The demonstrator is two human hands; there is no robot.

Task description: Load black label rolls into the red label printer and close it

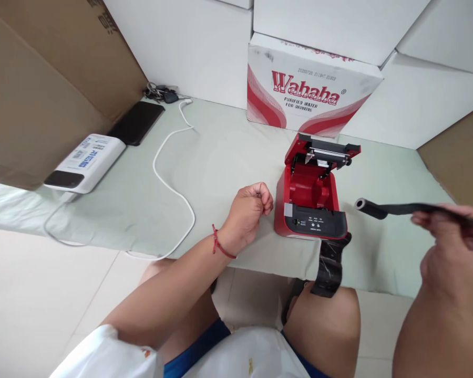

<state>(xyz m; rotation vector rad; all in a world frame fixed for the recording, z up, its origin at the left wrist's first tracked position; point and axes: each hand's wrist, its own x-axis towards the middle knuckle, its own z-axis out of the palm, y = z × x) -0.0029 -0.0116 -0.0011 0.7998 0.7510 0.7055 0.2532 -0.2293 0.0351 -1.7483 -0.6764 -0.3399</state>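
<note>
Your right hand (455,236) is partly cut off by the right edge of the view, and its fingers hide the far end of the black strip (404,208). Small print on the red printer's (281,210) dark panel (317,223) is too fine to read. Where the curled black piece (330,265) meets the printer's front is hard to make out; it hangs over the table's (216,147) front edge, above your knee.

The printer sits right of the middle of the table, near that front edge, with its lid (323,149) tipped up and back. Inside, you see the red walls of its bay, with a roller under the lid. Behind it, at the back edge, stands the Wahaha carton (307,89), its contents out of sight.

Your right hand pinches the strip between thumb and fingers over the table's right end; the strip's rolled end (372,208) reaches out toward the printer, apart from it. Your left hand (250,212) is curled in, fingers folded, just beside the printer's left wall; you cannot tell whether anything is inside it.

Toward the back left corner lie keys (161,93), a black phone (137,122) and a white device (89,157); a white cable (169,184) snakes to the front edge.
</note>
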